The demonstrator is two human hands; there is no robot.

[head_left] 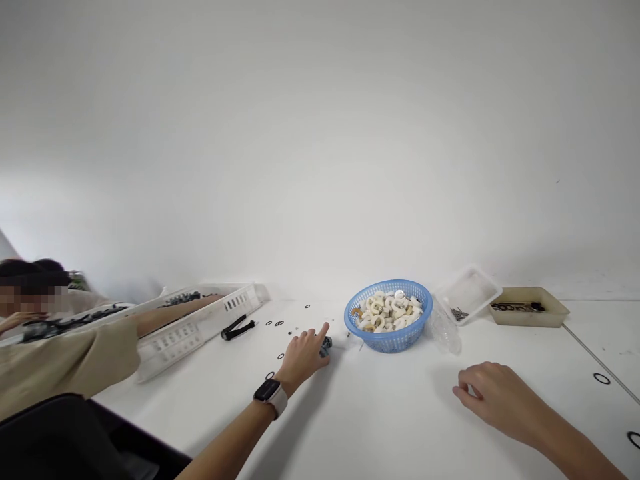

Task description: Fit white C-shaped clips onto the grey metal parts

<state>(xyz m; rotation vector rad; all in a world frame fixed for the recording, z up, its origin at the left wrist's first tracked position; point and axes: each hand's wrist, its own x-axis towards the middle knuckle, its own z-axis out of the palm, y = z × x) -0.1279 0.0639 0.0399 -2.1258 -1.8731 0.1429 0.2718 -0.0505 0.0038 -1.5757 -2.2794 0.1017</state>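
Observation:
My left hand (303,357), with a watch on its wrist, reaches over the white table. Its thumb and fingers are around a small grey part (326,345), mostly hidden by the hand, just left of the blue basket (390,343). The basket holds a heap of white and yellowish ring-like or curved pieces (387,312). My right hand (493,397) is held low at the right, in front of the basket. Its fingers are curled in loosely toward the thumb, and nothing shows in them.
Left, a co-worker's arm (175,313) reaches into a white crate (175,350) of dark parts. Black-handled pliers (237,328) and several black rings (270,376) lie nearby. Right of the basket are a plastic bag (445,333), a tilted clear tray (473,293) and a beige tray (530,321).

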